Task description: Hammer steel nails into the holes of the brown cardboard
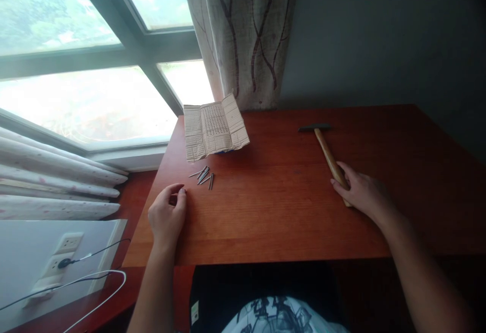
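Observation:
My right hand (362,191) is wrapped round the lower part of the wooden handle of a hammer (325,155). The hammer lies on the table, its dark metal head at the far end. On the left, my left hand (167,210) rests on the tabletop with its fingers curled in and the thumb beside the index finger. I see nothing held in it, though the inner fingers are hidden. Just beyond it lies a loose group of several metal nails (204,175). Behind these stands a creased piece of cardboard (216,128) with rows of small holes, raised on something mostly hidden.
The reddish wooden table (266,211) has its left edge by the window (87,100). A patterned curtain (250,34) hangs behind the table. At lower left, wall sockets (61,257) hold a plug, with cables running nearby.

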The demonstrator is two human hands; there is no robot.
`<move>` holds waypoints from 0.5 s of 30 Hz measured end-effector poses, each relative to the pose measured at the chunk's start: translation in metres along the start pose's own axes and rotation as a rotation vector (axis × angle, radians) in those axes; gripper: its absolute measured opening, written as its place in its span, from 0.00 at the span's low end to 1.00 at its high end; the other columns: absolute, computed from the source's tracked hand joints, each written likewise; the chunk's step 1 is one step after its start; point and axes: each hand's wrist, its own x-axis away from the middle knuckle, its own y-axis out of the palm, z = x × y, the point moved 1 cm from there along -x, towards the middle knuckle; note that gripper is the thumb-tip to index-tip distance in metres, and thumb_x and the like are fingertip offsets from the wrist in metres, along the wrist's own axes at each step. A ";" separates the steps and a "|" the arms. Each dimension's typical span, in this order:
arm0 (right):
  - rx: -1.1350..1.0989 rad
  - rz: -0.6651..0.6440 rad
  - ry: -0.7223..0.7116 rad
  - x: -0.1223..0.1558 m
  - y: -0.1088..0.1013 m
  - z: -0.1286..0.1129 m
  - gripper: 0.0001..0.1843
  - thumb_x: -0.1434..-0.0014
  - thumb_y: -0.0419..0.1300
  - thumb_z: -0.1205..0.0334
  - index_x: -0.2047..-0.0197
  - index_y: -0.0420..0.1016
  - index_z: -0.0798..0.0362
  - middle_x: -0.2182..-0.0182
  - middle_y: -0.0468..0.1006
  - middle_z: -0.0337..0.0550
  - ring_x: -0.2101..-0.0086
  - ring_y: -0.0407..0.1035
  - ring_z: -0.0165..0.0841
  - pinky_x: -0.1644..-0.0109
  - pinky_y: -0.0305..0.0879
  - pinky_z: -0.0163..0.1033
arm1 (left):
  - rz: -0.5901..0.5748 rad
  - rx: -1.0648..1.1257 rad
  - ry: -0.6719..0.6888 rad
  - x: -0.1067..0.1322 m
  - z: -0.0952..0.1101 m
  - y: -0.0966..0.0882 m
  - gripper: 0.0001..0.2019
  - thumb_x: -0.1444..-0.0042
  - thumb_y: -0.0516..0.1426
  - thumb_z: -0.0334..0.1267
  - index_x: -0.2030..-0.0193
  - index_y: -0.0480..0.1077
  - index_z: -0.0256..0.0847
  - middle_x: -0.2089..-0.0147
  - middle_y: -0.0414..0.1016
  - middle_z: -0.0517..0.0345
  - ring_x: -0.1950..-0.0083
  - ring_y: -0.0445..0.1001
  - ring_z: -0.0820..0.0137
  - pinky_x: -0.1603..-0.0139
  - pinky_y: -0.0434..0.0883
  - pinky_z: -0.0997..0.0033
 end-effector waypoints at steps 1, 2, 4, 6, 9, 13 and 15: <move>-0.002 0.006 -0.003 0.000 0.000 0.000 0.35 0.35 0.51 0.42 0.31 0.63 0.51 0.57 0.83 0.55 0.64 0.78 0.48 0.67 0.67 0.45 | -0.001 -0.004 0.000 0.000 0.000 0.000 0.17 0.42 0.56 0.49 0.55 0.78 0.40 0.66 0.80 0.54 0.68 0.77 0.65 0.61 0.71 0.67; -0.002 0.012 -0.006 0.001 0.000 0.000 0.35 0.35 0.51 0.42 0.31 0.63 0.51 0.57 0.83 0.55 0.64 0.78 0.48 0.67 0.67 0.45 | -0.003 -0.008 0.001 0.000 0.000 0.000 0.17 0.42 0.56 0.49 0.55 0.78 0.40 0.66 0.80 0.54 0.68 0.77 0.65 0.61 0.71 0.67; -0.004 0.017 -0.014 0.001 0.000 0.000 0.35 0.35 0.50 0.41 0.31 0.63 0.52 0.56 0.83 0.55 0.64 0.78 0.48 0.67 0.66 0.45 | -0.014 -0.015 0.007 -0.001 0.000 0.000 0.17 0.42 0.56 0.49 0.55 0.78 0.41 0.66 0.80 0.54 0.68 0.77 0.65 0.62 0.70 0.68; -0.005 0.010 -0.015 0.002 -0.001 -0.001 0.35 0.34 0.49 0.41 0.31 0.62 0.52 0.57 0.83 0.55 0.64 0.78 0.48 0.67 0.66 0.45 | -0.026 -0.021 0.020 -0.002 -0.001 0.000 0.17 0.42 0.56 0.49 0.55 0.78 0.41 0.65 0.80 0.55 0.67 0.77 0.65 0.63 0.70 0.68; -0.007 -0.007 0.001 0.003 -0.003 -0.003 0.36 0.34 0.48 0.40 0.31 0.62 0.52 0.58 0.83 0.54 0.64 0.78 0.47 0.67 0.66 0.44 | -0.044 -0.036 0.025 -0.008 -0.003 -0.002 0.16 0.42 0.56 0.49 0.56 0.78 0.42 0.66 0.80 0.55 0.67 0.78 0.65 0.62 0.71 0.68; -0.022 0.013 0.012 0.004 -0.002 -0.005 0.35 0.34 0.49 0.41 0.31 0.62 0.52 0.58 0.83 0.55 0.63 0.78 0.48 0.65 0.67 0.45 | -0.126 0.153 -0.042 -0.028 -0.004 -0.005 0.19 0.44 0.58 0.51 0.53 0.77 0.42 0.63 0.80 0.55 0.67 0.77 0.66 0.65 0.72 0.70; -0.039 0.040 0.017 0.004 0.001 -0.004 0.35 0.35 0.50 0.41 0.31 0.63 0.52 0.58 0.82 0.54 0.62 0.78 0.48 0.64 0.67 0.45 | -0.174 0.322 -0.071 -0.044 0.001 -0.006 0.21 0.46 0.60 0.52 0.51 0.76 0.40 0.59 0.80 0.53 0.65 0.77 0.67 0.68 0.72 0.73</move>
